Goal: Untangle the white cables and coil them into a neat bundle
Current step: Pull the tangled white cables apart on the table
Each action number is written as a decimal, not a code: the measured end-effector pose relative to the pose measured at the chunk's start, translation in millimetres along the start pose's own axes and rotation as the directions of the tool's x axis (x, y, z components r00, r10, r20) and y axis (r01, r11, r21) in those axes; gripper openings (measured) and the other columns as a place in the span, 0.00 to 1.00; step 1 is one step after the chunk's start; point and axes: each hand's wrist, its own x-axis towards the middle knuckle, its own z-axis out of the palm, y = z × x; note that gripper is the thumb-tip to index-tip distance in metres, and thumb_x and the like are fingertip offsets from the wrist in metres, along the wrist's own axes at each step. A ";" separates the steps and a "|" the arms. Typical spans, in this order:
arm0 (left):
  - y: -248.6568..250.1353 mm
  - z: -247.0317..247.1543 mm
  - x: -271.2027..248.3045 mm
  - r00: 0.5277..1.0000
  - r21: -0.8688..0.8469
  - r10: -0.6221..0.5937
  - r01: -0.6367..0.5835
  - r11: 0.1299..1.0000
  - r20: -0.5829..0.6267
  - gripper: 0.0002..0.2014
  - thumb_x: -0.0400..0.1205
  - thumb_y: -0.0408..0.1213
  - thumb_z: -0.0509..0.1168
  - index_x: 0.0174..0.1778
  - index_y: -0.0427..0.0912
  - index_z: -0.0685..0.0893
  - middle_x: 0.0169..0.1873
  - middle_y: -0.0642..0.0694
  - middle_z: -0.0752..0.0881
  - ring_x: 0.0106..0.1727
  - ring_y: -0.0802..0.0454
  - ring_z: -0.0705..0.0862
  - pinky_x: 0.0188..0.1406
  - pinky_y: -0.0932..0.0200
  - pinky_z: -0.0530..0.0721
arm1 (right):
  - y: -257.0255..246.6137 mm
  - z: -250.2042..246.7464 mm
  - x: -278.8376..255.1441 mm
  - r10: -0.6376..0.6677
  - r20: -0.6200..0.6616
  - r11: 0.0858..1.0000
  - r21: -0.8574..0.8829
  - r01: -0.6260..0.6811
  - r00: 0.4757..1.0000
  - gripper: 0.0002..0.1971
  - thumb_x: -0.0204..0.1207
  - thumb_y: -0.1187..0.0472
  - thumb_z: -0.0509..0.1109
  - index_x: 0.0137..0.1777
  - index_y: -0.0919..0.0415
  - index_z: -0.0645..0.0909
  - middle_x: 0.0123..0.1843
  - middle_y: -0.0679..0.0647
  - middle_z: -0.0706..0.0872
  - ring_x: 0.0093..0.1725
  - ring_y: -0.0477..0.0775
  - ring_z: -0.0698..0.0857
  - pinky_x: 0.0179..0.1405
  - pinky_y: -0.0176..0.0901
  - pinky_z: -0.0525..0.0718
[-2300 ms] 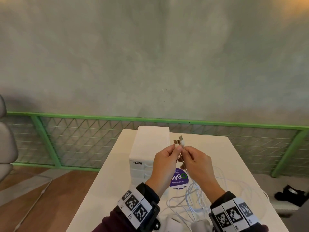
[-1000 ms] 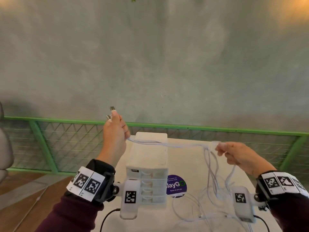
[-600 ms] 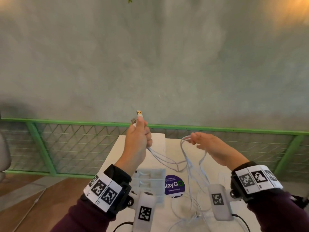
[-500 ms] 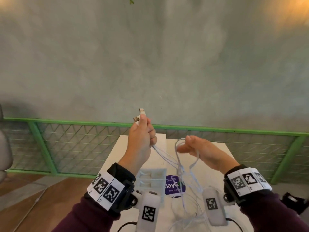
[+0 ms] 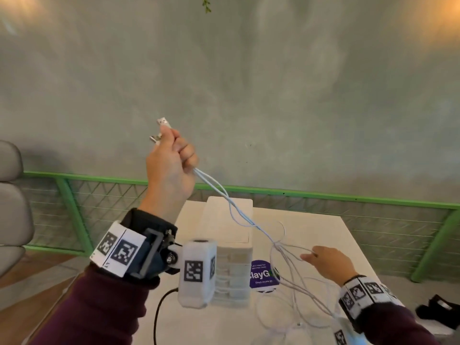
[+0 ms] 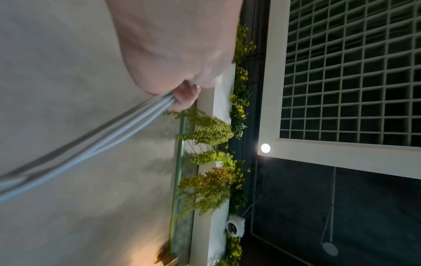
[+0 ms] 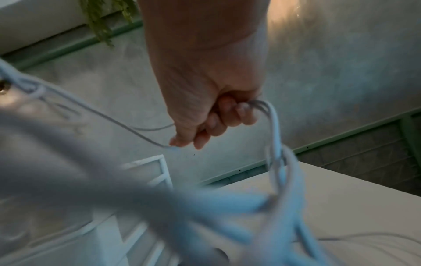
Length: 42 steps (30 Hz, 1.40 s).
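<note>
My left hand [image 5: 171, 168] is raised high and grips the white cables [image 5: 239, 215] near their ends, with two USB plugs [image 5: 163, 122] sticking up above the fist. In the left wrist view the cables [image 6: 91, 144] run out from under the curled fingers [image 6: 184, 95]. The strands slope down to the right to my right hand [image 5: 323, 262], low over the table, whose curled fingers [image 7: 225, 115] hook several strands [image 7: 275, 129]. From there the cables hang in loose loops [image 5: 293, 310] onto the table.
A white drawer unit [image 5: 231, 245] stands mid-table, with a purple round sticker [image 5: 263, 275] beside it. The white table [image 5: 336, 235] ends at a green mesh railing [image 5: 323, 197] and a grey wall. A grey chair [image 5: 12, 195] is at left, a black object [image 5: 438, 310] on the floor at right.
My left hand has risen and moved left with the plug ends. My right hand has dropped down and to the right, drawing the cables out into a sloping line.
</note>
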 end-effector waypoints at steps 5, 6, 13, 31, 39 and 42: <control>11.0 -11.4 2.4 0.998 -0.044 0.044 -0.046 0.998 -0.054 0.20 0.88 0.45 0.49 0.31 0.45 0.70 0.12 0.56 0.64 0.11 0.61 0.59 0.09 0.70 0.55 | 39.1 -5.1 -0.7 0.091 -0.031 0.994 -0.059 -0.093 0.995 0.17 0.80 0.42 0.57 0.38 0.53 0.68 0.51 0.55 0.83 0.57 0.57 0.83 0.44 0.43 0.72; 14.9 -12.5 3.4 0.997 -0.038 0.060 -0.062 0.997 -0.055 0.20 0.88 0.46 0.49 0.31 0.45 0.69 0.12 0.56 0.64 0.12 0.61 0.59 0.09 0.70 0.55 | 47.7 -4.5 -1.4 0.112 -0.033 0.990 -0.077 -0.114 0.993 0.15 0.80 0.42 0.57 0.41 0.53 0.69 0.54 0.55 0.84 0.58 0.56 0.83 0.45 0.43 0.73; 30.2 -22.4 9.5 0.982 -0.054 0.126 -0.135 0.989 -0.142 0.19 0.88 0.47 0.50 0.30 0.46 0.69 0.12 0.56 0.63 0.12 0.60 0.59 0.10 0.69 0.56 | 83.5 -4.8 -12.9 0.295 -0.046 0.946 -0.125 -0.298 0.954 0.20 0.80 0.46 0.58 0.64 0.57 0.74 0.64 0.56 0.82 0.63 0.58 0.81 0.52 0.46 0.77; 9.3 -13.9 -10.0 0.991 -0.112 0.023 -0.038 0.993 -0.133 0.19 0.88 0.46 0.50 0.32 0.42 0.70 0.12 0.55 0.65 0.12 0.60 0.60 0.09 0.68 0.59 | -159.5 26.6 -84.2 -0.728 0.201 0.615 0.613 0.496 0.656 0.09 0.68 0.54 0.77 0.44 0.54 0.82 0.46 0.48 0.88 0.51 0.46 0.85 0.62 0.49 0.80; 37.1 -81.0 -10.8 0.943 0.251 0.160 -0.085 0.964 -0.293 0.15 0.88 0.37 0.53 0.34 0.43 0.72 0.16 0.54 0.69 0.14 0.60 0.66 0.16 0.67 0.70 | -86.9 -11.5 -52.7 -0.492 0.072 0.851 0.251 0.462 0.867 0.21 0.81 0.46 0.58 0.26 0.51 0.71 0.29 0.46 0.77 0.31 0.39 0.74 0.33 0.30 0.68; 37.1 -117.8 -22.1 0.924 0.480 0.126 0.068 0.875 -0.360 0.10 0.85 0.32 0.58 0.38 0.41 0.75 0.28 0.48 0.75 0.24 0.57 0.75 0.28 0.63 0.80 | -77.6 -51.4 -61.3 -0.524 0.046 0.848 0.119 0.516 0.850 0.22 0.81 0.45 0.57 0.25 0.49 0.70 0.27 0.44 0.74 0.30 0.37 0.70 0.32 0.29 0.66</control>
